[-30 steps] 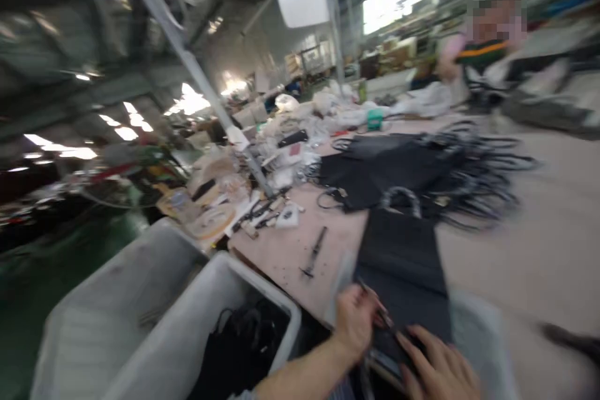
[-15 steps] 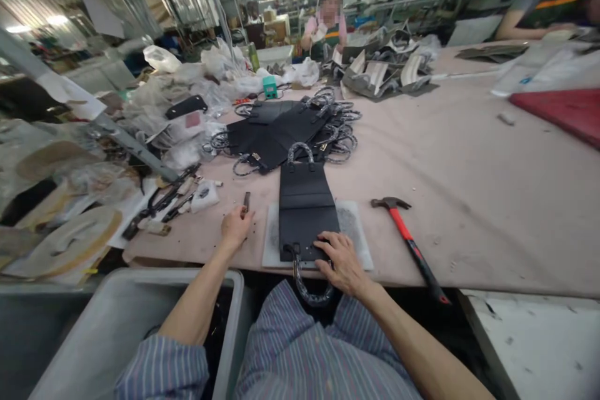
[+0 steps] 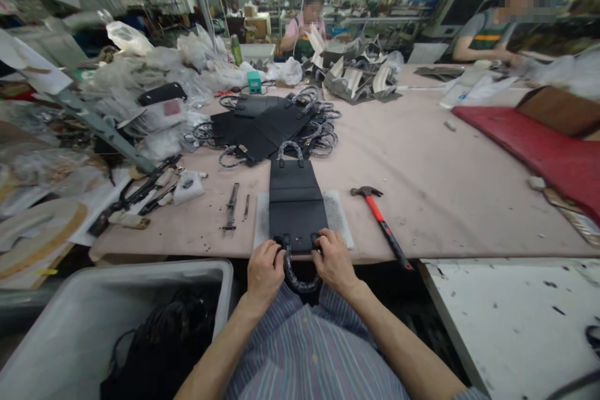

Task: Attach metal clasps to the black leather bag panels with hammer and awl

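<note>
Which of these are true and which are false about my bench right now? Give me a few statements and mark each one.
1. The left hand and right hand sit at the near edge of the flat black bag, either side of its braided loop handle. True.
2. The red-handled claw hammer lies left of the bag. False: it lies to the right.
3. The bag sits directly on the bare pink tabletop. False: a pale speckled sheet lies beneath it.
4. The grey plastic bin below the table's near edge holds dark material. True.
</note>
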The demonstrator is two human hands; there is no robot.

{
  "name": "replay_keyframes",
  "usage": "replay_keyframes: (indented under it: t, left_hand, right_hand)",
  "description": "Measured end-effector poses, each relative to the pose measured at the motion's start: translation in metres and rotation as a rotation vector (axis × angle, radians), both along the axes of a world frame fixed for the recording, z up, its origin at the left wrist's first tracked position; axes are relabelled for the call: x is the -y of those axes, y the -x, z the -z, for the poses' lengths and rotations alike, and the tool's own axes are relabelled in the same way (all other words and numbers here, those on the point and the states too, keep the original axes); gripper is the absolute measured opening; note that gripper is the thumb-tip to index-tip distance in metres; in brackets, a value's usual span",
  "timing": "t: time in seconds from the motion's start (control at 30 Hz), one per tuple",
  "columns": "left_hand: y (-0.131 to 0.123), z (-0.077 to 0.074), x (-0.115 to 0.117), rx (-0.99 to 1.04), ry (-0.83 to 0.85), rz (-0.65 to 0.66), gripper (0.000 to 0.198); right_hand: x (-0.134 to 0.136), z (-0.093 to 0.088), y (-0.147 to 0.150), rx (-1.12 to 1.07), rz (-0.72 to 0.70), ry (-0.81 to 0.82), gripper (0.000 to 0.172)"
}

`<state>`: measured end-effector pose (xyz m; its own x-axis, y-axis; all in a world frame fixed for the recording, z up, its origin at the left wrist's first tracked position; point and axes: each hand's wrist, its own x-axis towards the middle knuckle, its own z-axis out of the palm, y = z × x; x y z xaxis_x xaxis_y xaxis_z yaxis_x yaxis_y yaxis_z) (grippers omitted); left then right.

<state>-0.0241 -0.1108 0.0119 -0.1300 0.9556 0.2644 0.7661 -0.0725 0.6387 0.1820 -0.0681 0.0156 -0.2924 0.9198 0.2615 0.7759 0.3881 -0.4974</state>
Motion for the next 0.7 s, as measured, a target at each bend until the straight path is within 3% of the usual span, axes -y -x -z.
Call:
replay_keyframes:
  t: [0.13, 0.2, 0.27, 0.33, 0.43, 0.5, 0.6, 0.7]
  left_hand:
    - [0.002, 0.006, 0.023, 0.306, 0.061, -0.265, 0.019]
    - [0.004, 0.013, 0.029, 0.524, 0.203, -0.447, 0.031]
    - [-0.002, 0.018, 0.029, 0.828, 0.421, -0.511, 0.043]
    - [-0.014, 0.018, 0.023, 1.178, 0.596, -0.444, 0.045]
    - [-0.033, 0.006, 0.007, 1.467, 0.617, -0.332, 0.044]
    - [-0.036, -0.009, -0.001, 1.472, 0.557, -0.286, 0.046]
    - [-0.016, -0.035, -0.003, 1.446, 0.48, -0.226, 0.047]
    - [0.017, -0.059, 0.014, 1.428, 0.502, -0.158, 0.048]
  right_hand:
    - [0.032, -0.002, 0.004, -0.089, -0.019, 0.06, 0.023]
    - [0.044, 0.003, 0.003, -0.191, -0.004, 0.114, 0.02]
    - [0.049, 0.007, 0.0, -0.314, 0.058, 0.222, 0.013]
    - [0.045, 0.01, -0.003, -0.413, 0.132, 0.361, 0.006]
    - [0.034, 0.008, -0.008, -0.499, 0.176, 0.494, 0.017]
    - [0.026, 0.005, -0.011, -0.564, 0.23, 0.538, 0.031]
    - [0.015, -0.002, -0.015, -0.722, 0.356, 0.716, 0.054]
    - [0.004, -0.009, -0.017, -0.993, 0.228, 0.972, 0.062]
